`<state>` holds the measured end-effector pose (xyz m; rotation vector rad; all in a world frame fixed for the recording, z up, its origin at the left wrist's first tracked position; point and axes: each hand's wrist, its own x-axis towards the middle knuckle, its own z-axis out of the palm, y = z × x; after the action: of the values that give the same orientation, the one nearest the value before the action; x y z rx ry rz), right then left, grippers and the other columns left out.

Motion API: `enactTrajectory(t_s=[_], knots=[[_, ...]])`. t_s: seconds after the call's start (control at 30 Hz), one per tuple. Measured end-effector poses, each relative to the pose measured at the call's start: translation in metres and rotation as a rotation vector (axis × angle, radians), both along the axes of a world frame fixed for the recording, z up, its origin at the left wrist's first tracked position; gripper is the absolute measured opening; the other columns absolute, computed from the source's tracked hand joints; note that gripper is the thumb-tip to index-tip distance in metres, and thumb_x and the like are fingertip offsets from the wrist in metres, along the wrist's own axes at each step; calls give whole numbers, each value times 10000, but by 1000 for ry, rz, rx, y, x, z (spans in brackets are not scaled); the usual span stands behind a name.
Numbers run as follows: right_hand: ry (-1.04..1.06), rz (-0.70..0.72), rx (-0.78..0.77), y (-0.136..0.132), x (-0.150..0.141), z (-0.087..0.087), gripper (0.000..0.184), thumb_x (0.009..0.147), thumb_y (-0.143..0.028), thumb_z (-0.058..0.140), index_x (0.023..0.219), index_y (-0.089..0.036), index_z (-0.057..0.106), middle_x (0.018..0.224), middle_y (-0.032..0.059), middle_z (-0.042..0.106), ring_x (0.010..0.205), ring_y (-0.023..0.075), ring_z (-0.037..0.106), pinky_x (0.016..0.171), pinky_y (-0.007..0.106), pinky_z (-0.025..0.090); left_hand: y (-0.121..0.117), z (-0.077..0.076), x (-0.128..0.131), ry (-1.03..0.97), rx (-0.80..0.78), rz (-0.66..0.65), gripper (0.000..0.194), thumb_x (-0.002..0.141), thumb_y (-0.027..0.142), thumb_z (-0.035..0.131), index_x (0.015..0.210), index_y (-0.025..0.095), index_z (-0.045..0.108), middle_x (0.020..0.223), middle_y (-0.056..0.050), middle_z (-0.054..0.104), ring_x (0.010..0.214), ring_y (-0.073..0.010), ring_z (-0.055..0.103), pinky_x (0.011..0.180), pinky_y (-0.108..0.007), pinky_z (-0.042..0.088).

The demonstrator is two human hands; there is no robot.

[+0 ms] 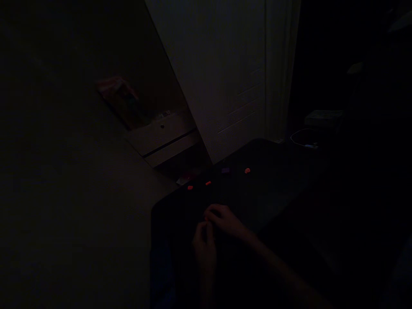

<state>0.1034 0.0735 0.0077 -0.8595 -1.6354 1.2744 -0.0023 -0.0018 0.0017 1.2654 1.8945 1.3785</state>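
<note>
My left hand [205, 245] and my right hand [223, 219] meet fingertip to fingertip above the dark table. Between their pinched fingers shows a bit of a small orange-red piece [206, 218], mostly hidden; it may be soft clay, but the dim light leaves its kind unclear. Beyond the hands lie a red-orange rounded lump [190, 187] and a short orange-red stick [208, 183]. Farther right are a small dark purple block [225, 171] and an orange lump [247, 171] with an uneven surface.
The dark table [273, 184] has a rounded far edge near a pale door [225, 77]. At left stands a light drawer unit [170, 137] with a colourful bag-like thing [120, 96] by it. A white cable [298, 134] curls at the far right. The room is very dark.
</note>
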Motion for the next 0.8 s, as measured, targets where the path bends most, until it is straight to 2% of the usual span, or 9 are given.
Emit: enactTrajectory(t_s=[0.3, 0.8], knots=[[-8, -6, 0, 0, 0, 0, 194, 946, -243, 581, 834, -161, 717, 816, 16, 712, 796, 161, 654, 729, 242, 460, 2, -6, -2, 11, 31, -2, 623, 802, 782, 531, 809, 177, 680, 671, -40, 633, 621, -189, 582, 594, -292, 462], [21, 8, -5, 1, -2, -5, 198, 939, -257, 578, 826, -165, 712, 800, 14, 705, 773, 156, 642, 717, 244, 453, 1, -4, -1, 10, -2, -2, 617, 809, 774, 526, 830, 176, 676, 692, -42, 633, 637, -193, 577, 603, -294, 452]])
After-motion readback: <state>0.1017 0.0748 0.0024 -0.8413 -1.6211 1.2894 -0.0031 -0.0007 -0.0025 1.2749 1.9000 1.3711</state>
